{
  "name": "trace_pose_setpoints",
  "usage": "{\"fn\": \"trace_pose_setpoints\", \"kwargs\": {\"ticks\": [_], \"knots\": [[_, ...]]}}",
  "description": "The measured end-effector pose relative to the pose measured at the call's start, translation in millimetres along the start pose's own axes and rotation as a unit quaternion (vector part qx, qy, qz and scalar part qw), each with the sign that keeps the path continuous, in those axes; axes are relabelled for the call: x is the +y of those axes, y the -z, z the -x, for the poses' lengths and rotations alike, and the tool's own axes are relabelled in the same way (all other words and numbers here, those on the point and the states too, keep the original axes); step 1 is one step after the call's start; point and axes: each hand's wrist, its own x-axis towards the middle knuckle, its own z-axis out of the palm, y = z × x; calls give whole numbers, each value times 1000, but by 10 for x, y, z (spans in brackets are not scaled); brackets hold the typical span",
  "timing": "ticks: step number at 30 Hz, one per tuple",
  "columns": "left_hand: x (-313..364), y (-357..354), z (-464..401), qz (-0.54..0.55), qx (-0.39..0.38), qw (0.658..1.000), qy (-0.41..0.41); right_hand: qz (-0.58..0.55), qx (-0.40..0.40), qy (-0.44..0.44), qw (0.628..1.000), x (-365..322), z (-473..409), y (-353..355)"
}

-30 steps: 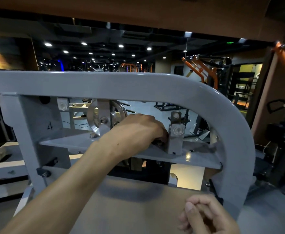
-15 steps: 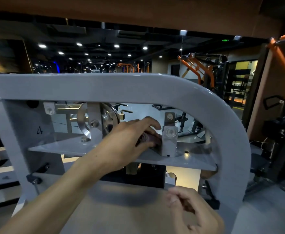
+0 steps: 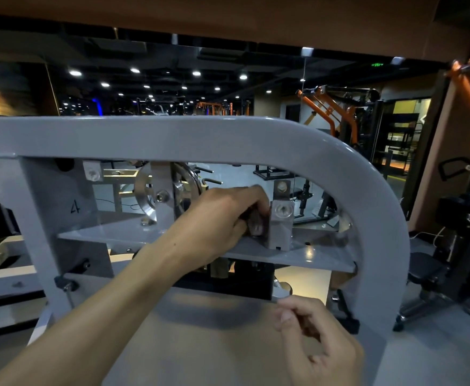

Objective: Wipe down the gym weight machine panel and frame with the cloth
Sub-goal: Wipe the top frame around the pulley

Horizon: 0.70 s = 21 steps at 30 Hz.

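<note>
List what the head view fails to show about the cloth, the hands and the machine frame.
- Cloth: mostly hidden inside the left hand; size unclear.
- Right hand: fingers curled, palm side hidden.
- Frame: cut off at the left edge.
- Pulley: partly behind its bracket.

Left hand (image 3: 222, 215) extended, right hand (image 3: 316, 344) curled

Dim hall, lit by small ceiling spotlights (image 3: 196, 73) far back. A warm blurred glow at the left edge. Wide-angle bending bows the grey frame (image 3: 284, 135); forearm shadow falls below.
</note>
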Motion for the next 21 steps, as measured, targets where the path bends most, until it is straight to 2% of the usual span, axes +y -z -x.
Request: {"fn": "trace_pose_setpoints", "kwargs": {"ticks": [4,9,12,15,18,21], "knots": [[52,55,187,-1,-8,999,-52,1,-9,0,1000,29,17,-1],[102,117,231,-20,8,998,-63,-6,-15,-12,1000,64,49,-16],[133,61,128,-12,35,999,-29,-15,-20,-26,999,44,54,-13],[124,88,192,65,5,998,12,-11,-32,-31,999,26,50,9],[147,263,369,96,-23,995,26,1,-44,-31,999,19,63,27],[133,495,478,125,-13,991,36,10,-57,-34,998,29,103,63]]}}
